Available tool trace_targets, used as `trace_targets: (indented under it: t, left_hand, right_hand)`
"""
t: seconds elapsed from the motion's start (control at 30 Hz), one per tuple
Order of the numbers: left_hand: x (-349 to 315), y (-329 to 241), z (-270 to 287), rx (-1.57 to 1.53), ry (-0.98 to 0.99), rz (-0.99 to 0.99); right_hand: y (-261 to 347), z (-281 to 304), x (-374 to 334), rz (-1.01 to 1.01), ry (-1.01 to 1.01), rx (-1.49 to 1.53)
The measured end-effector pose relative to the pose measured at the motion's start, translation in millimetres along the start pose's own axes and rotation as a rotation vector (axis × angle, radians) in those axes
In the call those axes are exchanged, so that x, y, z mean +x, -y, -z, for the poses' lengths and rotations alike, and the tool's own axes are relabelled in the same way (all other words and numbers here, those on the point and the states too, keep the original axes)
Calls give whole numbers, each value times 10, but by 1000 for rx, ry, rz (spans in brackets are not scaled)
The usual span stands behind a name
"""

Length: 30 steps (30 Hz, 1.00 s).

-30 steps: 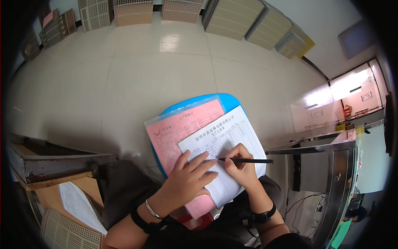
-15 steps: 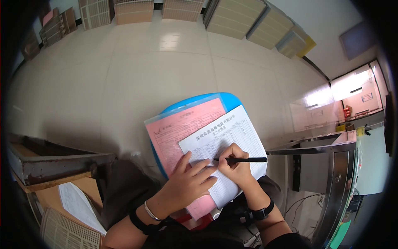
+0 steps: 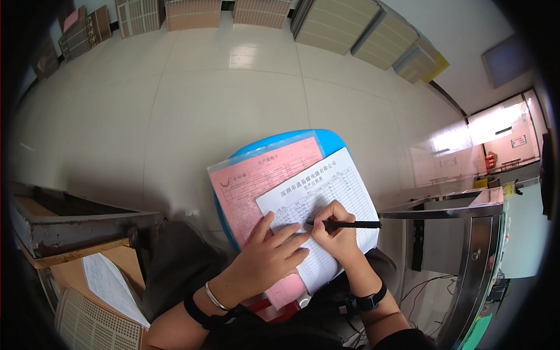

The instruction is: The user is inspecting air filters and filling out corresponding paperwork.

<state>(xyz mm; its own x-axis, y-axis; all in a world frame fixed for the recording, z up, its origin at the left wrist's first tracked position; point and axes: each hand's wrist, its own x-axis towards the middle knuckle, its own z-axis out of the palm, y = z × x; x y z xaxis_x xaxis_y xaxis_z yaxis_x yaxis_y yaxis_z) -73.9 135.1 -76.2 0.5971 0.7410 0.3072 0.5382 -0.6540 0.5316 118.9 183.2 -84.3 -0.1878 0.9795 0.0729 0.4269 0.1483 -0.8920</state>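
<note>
A black pen (image 3: pixel 356 224) is gripped by my right hand (image 3: pixel 333 234), its tip at the white printed form (image 3: pixel 315 201). The form is a table with handwriting in its upper rows. My left hand (image 3: pixel 269 256) lies across the form's left side, fingers spread and pressing on the paper. Beneath the form, a pink printed sheet (image 3: pixel 256 172) in a clear sleeve shows at the left and below. Both rest on a blue stool seat (image 3: pixel 329 139) in front of my knees, which covers much of the seat from view only where papers lie.
A metal-edged bench (image 3: pixel 76 230) with papers and perforated board below stands at my left. To the right is a metal cabinet (image 3: pixel 477 256) with loose cables (image 3: pixel 429 286) beside it. Flat panels (image 3: pixel 335 23) lean along the far wall.
The whole view has shifted slightly, so the papers and stool sit a little further right. Both hands keep nearly the same places on the form, and the pen is still held.
</note>
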Motion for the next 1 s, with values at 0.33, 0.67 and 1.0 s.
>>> trace_targets:
  t: [0.33, 0.67, 1.0]
  left_hand:
    - [-4, -5, 15, 0, 7, 8]
    - [-9, -3, 20, -7, 1, 11]
    - [-7, 4, -6, -23, -2, 13]
  right_hand:
    - [-3, 5, -6, 9, -13, 10]
    - [-41, 4, -3, 21, -30, -12]
    - [-52, 9, -19, 14, -56, -18]
